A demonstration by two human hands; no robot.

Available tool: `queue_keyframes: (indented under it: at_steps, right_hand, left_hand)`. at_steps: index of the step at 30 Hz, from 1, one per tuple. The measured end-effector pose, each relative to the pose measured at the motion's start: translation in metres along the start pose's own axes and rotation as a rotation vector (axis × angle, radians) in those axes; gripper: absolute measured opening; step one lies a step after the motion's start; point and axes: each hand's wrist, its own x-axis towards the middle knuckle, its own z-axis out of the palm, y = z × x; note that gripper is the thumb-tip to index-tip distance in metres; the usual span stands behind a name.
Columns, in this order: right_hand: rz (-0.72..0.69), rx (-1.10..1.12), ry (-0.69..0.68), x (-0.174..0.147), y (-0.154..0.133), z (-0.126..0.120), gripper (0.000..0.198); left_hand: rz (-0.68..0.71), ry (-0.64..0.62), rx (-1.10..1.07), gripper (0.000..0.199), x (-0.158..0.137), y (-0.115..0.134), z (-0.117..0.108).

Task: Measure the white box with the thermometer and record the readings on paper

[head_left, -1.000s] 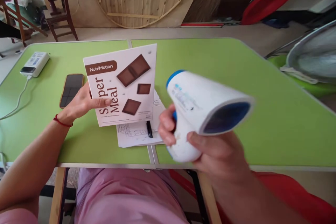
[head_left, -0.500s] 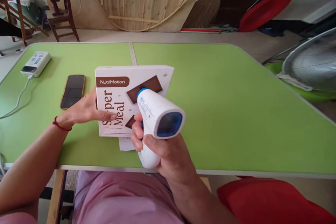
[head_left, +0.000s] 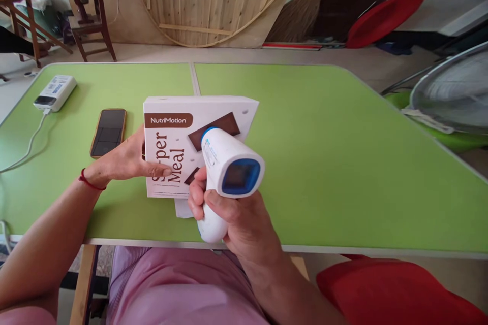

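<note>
My left hand (head_left: 131,160) grips the left side of a white box (head_left: 168,106) printed "NutriMotion" and "Meal", its thumb lying across the front and its other fingers hidden behind. In my right hand (head_left: 236,213) is a white and blue infrared thermometer (head_left: 229,155), held by its handle with the fingers wrapped round. Its nose points at the box's front, over the brown bar picture; whether they touch I cannot tell. The small screen at its rear faces me and looks dark. Below the box a bit of white paper (head_left: 183,208) sticks out.
A phone (head_left: 109,132) lies on the green table (head_left: 343,162), left of the box. Farther left is a white power bank (head_left: 55,93) with a cable (head_left: 30,147). A red cloth-like thing (head_left: 381,289) is below the table's front edge at right.
The box and my left hand have shifted slightly right in view. The thermometer has turned a little, its rear end moving left. Both grips stay the same.
</note>
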Motion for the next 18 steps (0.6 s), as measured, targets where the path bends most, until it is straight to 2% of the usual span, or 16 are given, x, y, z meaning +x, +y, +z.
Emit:
queue_keyframes:
  at_steps: [5,10,18]
  right_hand:
    - [0.011,0.026,0.005,-0.0003,-0.0003,0.0014,0.021]
    - [0.016,0.010,-0.024,-0.0005,-0.0026,0.0004,0.023]
    - [-0.066,0.057,-0.084,0.0004,0.0056,-0.0034,0.022]
  left_hand:
    - [0.000,-0.006,-0.008,0.036,0.0002,0.0034,0.0009]
    - [-0.011,-0.028,-0.024,0.036,0.0010,0.0025,0.0000]
    - [0.013,-0.059,-0.053,0.030,0.0022,0.0035,-0.0006]
